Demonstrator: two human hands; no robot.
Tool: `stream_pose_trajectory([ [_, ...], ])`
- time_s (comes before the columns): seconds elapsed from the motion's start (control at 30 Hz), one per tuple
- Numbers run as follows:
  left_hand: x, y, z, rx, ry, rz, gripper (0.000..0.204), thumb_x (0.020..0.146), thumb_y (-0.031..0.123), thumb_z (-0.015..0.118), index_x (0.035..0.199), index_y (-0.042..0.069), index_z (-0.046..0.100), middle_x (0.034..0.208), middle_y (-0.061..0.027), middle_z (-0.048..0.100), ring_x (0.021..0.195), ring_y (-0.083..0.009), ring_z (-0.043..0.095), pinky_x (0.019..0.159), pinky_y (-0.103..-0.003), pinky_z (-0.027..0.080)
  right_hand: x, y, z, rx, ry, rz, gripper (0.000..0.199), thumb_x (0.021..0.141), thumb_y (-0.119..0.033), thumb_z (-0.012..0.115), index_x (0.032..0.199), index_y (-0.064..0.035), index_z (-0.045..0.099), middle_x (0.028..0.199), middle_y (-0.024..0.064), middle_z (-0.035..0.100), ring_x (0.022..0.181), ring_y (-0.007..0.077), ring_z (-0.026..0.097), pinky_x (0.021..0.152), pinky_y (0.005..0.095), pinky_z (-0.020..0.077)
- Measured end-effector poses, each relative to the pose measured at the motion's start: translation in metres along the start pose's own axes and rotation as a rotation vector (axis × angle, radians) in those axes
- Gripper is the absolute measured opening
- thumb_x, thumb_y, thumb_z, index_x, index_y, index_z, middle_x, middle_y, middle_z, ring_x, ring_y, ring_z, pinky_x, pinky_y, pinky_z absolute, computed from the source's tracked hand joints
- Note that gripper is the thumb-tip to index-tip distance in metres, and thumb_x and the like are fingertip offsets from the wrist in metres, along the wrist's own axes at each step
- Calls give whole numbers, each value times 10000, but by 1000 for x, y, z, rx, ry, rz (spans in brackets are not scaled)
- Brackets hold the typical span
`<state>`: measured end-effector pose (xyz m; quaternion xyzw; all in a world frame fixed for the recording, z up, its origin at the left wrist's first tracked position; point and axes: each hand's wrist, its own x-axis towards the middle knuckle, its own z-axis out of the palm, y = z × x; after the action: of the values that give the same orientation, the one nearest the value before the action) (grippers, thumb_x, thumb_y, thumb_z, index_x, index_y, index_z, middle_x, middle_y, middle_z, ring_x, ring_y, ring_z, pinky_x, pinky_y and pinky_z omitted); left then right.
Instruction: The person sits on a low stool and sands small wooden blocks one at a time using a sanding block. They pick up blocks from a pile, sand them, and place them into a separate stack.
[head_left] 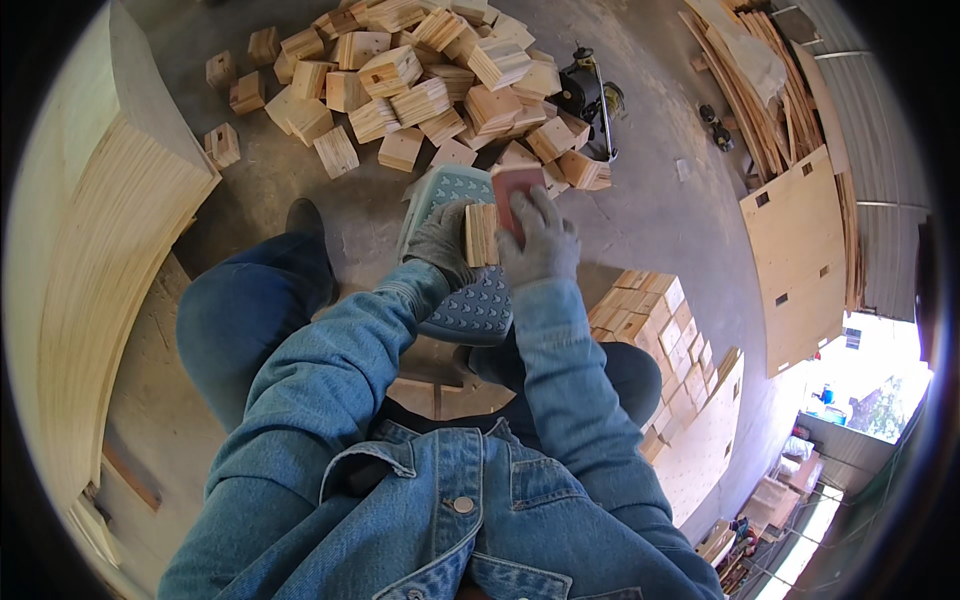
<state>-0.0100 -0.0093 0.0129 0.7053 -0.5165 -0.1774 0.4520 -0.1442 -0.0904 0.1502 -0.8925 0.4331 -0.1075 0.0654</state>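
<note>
My left hand [444, 243], in a grey glove, grips a small plywood block [482, 236] with its layered edge facing up. Beneath it is a grey-blue plastic stool [465, 312] with a raised pattern on its top. Just to the right, my right hand [545, 243], gloved too, has its fingers over a flat reddish-brown pad [516, 186] that looks like a sanding block. The pad is beside the far right edge of the plywood block; whether they touch I cannot tell. My palms and the undersides of both pieces are hidden.
A loose heap of wooden blocks [400, 72] lies on the floor ahead, with a black wheeled tool [597, 98] at its right. Neatly stacked blocks [655, 325] stand by my right knee. Stacked plywood sheets [130, 230] rise at left; boards [800, 260] lean at right.
</note>
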Motion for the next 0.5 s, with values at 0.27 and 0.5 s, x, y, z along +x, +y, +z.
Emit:
stream_pose_trajectory([
  [0.27,3,-7,6,13,-47,-6,994,639,419,914,1440,66,443,1336,-180,531,1270,-399,538,1148,-465,441,2,28,13,197,60,-47,612,820,-270,847,1397,-141,688,1497,192,602,1327,383,615,1118,482,484],
  [0.5,3,2,0,-76,8,-11,937,673,344,904,1461,133,443,1362,-180,563,1284,-398,564,1146,-473,466,-102,13,-14,94,65,-99,610,795,-269,831,1382,-185,689,1523,138,566,1232,411,606,1064,544,487],
])
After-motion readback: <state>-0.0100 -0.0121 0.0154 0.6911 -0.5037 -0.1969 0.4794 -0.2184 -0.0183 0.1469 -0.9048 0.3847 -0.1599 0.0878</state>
